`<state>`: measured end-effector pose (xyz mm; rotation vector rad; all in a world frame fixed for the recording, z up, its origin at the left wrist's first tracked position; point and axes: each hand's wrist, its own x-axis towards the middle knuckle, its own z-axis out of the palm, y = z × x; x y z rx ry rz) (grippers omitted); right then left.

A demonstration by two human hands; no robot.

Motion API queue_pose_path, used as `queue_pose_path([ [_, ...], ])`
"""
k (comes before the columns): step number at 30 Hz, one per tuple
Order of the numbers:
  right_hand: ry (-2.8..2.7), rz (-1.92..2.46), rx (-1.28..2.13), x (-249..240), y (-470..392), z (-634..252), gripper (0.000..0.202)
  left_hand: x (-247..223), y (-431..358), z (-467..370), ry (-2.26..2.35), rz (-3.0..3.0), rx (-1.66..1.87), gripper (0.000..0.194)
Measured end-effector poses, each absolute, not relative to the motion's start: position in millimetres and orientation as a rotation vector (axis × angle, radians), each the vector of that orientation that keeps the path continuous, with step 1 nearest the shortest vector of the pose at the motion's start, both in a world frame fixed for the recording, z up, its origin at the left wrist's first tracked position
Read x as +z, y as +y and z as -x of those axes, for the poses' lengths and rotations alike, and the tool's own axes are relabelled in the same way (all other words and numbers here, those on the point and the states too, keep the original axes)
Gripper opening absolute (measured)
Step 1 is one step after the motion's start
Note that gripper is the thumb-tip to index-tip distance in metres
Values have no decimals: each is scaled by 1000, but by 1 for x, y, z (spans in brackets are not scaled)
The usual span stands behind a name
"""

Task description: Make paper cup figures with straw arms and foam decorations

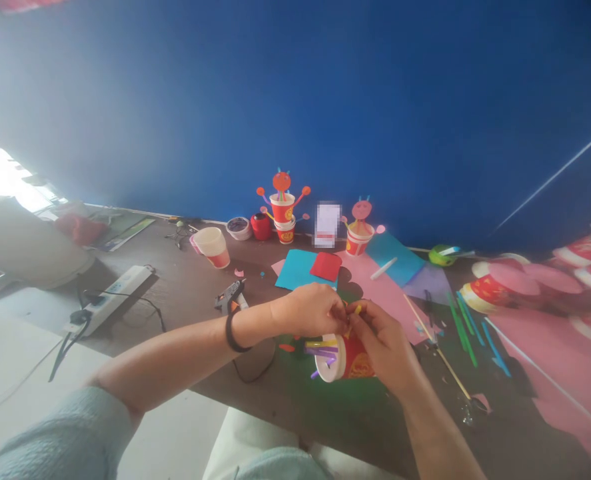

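A red and white paper cup [358,360] lies on its side near the table's front edge, its open rim facing left. Yellow and purple sticks [322,351] poke out of its mouth. My right hand [382,337] is over the cup's upper right side, thumb and index finger pinching a small yellow piece [358,310]. Just left of it my left hand [315,310] has its fingers closed close to that piece, above the cup; what they grip is too small to make out.
Decorated cup figures [282,208] stand by the blue wall. A glue gun [230,295] and a power strip [120,297] are on the left. Coloured paper [295,269], green straws [462,327] and a wooden stick [450,370] lie behind and to the right.
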<state>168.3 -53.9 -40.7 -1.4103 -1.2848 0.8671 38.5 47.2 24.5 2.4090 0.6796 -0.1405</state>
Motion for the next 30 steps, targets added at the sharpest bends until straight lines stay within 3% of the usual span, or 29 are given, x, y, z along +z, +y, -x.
queue_pose_path([
  [30, -1319, 1468, 779, -47, -55, -174, 14, 21, 47, -44, 704, -2434, -125, 20],
])
